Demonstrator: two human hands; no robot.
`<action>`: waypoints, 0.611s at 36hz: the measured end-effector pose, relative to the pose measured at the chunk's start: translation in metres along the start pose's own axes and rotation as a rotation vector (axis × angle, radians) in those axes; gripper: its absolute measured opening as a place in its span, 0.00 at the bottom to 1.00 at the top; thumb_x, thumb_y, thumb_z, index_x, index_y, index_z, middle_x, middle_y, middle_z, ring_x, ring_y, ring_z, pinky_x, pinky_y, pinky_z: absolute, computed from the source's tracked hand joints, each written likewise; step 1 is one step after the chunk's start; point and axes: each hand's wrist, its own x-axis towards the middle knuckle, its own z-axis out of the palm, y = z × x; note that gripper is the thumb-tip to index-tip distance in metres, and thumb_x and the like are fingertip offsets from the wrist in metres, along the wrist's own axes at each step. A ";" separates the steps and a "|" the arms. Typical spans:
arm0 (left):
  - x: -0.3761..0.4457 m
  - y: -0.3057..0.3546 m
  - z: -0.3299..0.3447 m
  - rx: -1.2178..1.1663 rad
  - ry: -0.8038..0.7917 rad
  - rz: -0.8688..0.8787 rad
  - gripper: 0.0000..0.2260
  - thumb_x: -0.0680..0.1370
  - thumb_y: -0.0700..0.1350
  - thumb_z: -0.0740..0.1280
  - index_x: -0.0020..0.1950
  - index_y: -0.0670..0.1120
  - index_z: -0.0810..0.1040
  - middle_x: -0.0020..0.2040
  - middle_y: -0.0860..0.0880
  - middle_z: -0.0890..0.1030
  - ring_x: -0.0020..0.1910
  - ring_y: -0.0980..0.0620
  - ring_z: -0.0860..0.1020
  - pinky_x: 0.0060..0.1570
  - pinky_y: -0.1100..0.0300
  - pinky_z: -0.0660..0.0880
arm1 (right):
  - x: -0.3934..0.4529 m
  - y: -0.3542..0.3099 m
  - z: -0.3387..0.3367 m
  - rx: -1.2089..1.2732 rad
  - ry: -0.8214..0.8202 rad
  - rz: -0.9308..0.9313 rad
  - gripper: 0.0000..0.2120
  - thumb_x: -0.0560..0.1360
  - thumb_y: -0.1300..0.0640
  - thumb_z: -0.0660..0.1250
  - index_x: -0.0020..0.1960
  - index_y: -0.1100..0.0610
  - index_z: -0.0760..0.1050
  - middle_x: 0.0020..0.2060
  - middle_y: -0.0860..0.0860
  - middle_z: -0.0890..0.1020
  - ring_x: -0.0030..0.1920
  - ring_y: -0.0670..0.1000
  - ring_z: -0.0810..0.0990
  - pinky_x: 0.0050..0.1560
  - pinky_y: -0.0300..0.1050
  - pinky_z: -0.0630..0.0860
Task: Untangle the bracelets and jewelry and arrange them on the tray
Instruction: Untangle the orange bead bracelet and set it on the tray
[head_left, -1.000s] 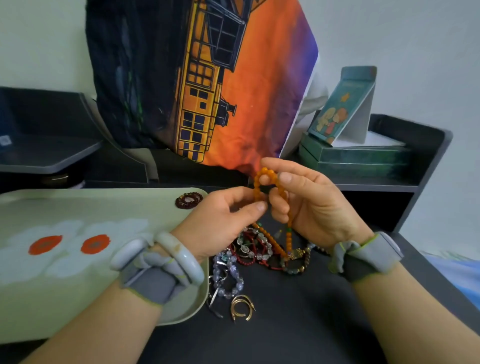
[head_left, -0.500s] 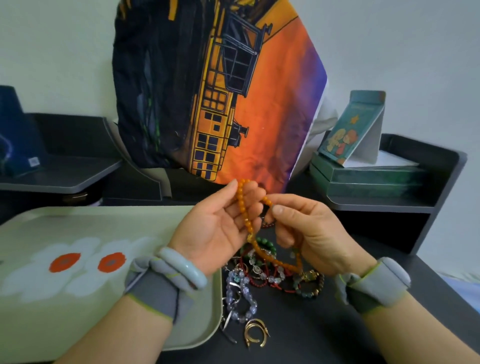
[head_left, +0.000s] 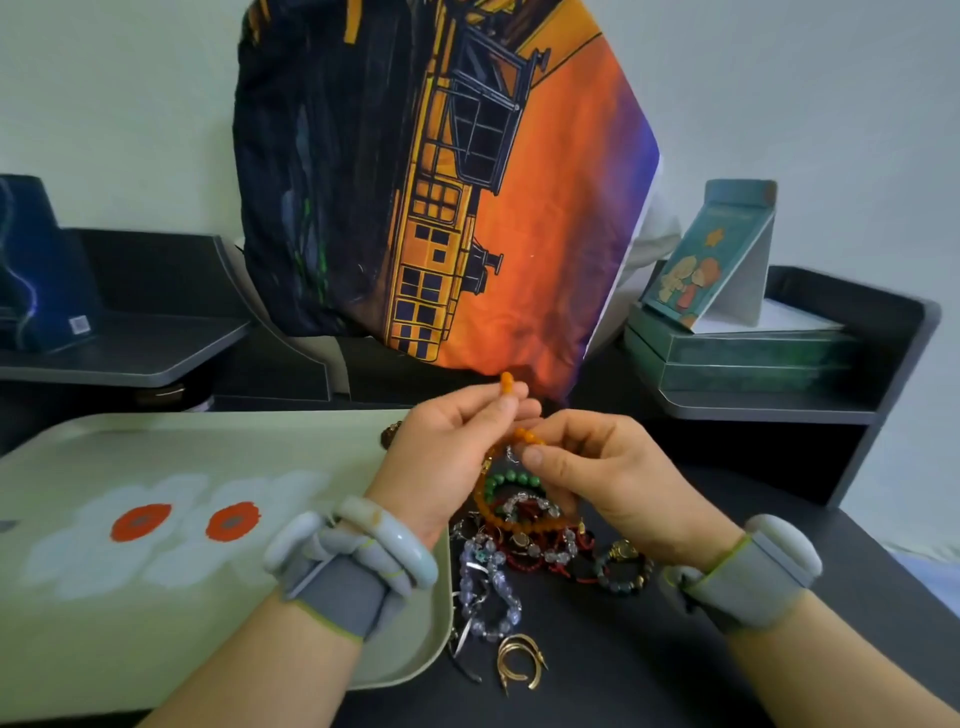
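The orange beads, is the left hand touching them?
Touching. The head view shows the left hand pinching the orange beads between thumb and fingertips, with the top bead poking out above the grip.

Pale wall (head_left: 130, 88) across back, evenly lit, slightly blurred. Black bench (head_left: 649, 649) below hand level, matte. Dark grey shelf unit (head_left: 852, 410) beyond right hand, raised rim; green boxes (head_left: 737, 358) stacked on it, teal illustrated card stand (head_left: 711, 254) propped on top. Dark grey shelf (head_left: 135, 353) beyond left hand, dark blue box (head_left: 36, 270) on it. Printed cushion (head_left: 441, 182), orange-purple with yellow building, leaning against wall straight ahead of hands.
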 end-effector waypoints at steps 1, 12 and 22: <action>-0.001 -0.001 0.000 0.061 -0.006 0.005 0.09 0.78 0.41 0.63 0.55 0.46 0.81 0.48 0.47 0.85 0.51 0.52 0.83 0.55 0.56 0.76 | 0.000 0.000 0.000 0.009 -0.002 -0.002 0.06 0.68 0.57 0.69 0.41 0.60 0.79 0.24 0.49 0.74 0.24 0.47 0.69 0.26 0.39 0.66; -0.005 0.002 0.003 0.171 -0.134 -0.156 0.17 0.77 0.54 0.62 0.37 0.45 0.81 0.31 0.48 0.81 0.30 0.53 0.77 0.37 0.61 0.74 | 0.002 -0.001 -0.009 0.145 0.059 -0.021 0.09 0.67 0.55 0.75 0.36 0.58 0.76 0.29 0.58 0.79 0.22 0.49 0.68 0.22 0.39 0.63; -0.009 0.009 0.003 -0.059 -0.230 -0.338 0.18 0.66 0.60 0.67 0.29 0.46 0.73 0.22 0.52 0.68 0.21 0.57 0.64 0.39 0.56 0.65 | 0.007 0.003 -0.011 0.245 0.029 -0.031 0.20 0.58 0.44 0.78 0.40 0.57 0.80 0.30 0.59 0.71 0.22 0.47 0.67 0.22 0.36 0.65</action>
